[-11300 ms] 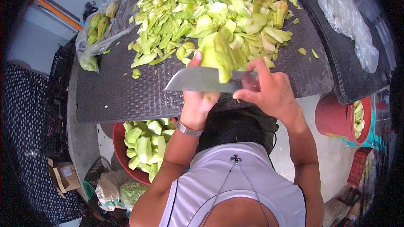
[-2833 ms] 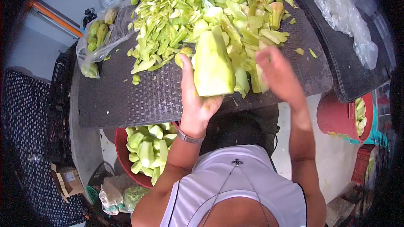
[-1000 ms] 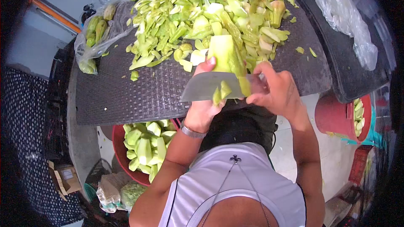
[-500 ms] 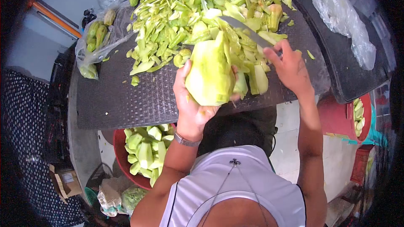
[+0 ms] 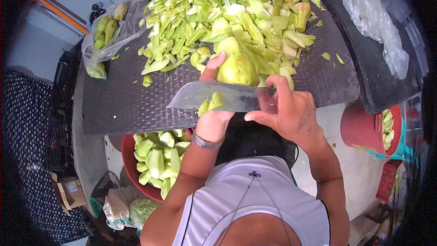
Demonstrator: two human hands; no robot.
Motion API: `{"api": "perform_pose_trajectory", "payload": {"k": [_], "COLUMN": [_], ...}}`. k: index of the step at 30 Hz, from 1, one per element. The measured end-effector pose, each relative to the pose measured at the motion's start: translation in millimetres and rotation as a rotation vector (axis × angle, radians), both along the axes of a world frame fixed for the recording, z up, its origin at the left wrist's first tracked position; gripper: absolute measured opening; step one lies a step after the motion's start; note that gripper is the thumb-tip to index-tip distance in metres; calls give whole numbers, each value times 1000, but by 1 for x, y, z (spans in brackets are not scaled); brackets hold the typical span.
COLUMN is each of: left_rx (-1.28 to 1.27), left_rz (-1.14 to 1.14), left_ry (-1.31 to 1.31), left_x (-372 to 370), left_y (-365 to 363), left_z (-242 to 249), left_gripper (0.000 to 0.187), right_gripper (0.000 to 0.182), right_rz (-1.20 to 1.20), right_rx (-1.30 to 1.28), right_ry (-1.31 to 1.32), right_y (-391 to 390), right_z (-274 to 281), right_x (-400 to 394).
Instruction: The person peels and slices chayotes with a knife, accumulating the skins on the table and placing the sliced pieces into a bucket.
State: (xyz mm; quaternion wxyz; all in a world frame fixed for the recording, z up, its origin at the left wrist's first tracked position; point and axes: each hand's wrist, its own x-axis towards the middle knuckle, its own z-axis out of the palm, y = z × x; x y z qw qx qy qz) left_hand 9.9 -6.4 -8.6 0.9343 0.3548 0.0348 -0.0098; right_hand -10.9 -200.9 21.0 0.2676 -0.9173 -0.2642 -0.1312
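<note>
My left hand (image 5: 213, 120) holds a pale green, partly peeled fruit (image 5: 237, 64) above the front part of the dark woven-textured table. Closed around the knife's handle end, my right hand (image 5: 291, 111) is just right of the fruit. The wide blade of the knife (image 5: 195, 92) points left, in front of the fruit and across my left palm. Small green scraps (image 5: 211, 102) cling to the blade. Behind the fruit lies a large heap of green peelings (image 5: 195, 13).
Whole green fruits lie in a plastic bag (image 5: 129, 27) at the table's left. A crumpled clear bag (image 5: 378, 27) rests on a black surface at the right. Below the table are a red basin (image 5: 129, 161) of peeled pieces and a red bucket (image 5: 359, 125).
The knife has swung from behind the fruit to in front of it, with my right hand nearer to me. The fruit has turned and now shows a darker green side.
</note>
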Motion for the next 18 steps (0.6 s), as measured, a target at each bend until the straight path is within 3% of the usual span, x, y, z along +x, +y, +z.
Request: {"api": "perform_pose_trajectory", "payload": {"k": [2, 9, 12, 15, 18], "left_rx": [-179, -194, -173, -164, -113], "left_rz": [-65, -75, -32, -66, -65], "left_ry": [208, 182, 133, 141, 184], "left_x": [11, 12, 8, 5, -2], "left_y": [-2, 4, 7, 9, -2], "left_z": [11, 6, 18, 20, 16], "left_gripper": [47, 44, 44, 44, 42], "right_gripper": [84, 85, 81, 76, 72], "right_rz": [1, 75, -31, 64, 97], "right_rx": [9, -48, -56, 84, 21], "right_ry": [-43, -58, 6, 84, 26], "right_y": [1, -7, -22, -20, -16], "right_z": [-5, -7, -8, -5, 10], "right_x": [2, 14, 26, 23, 23]}}
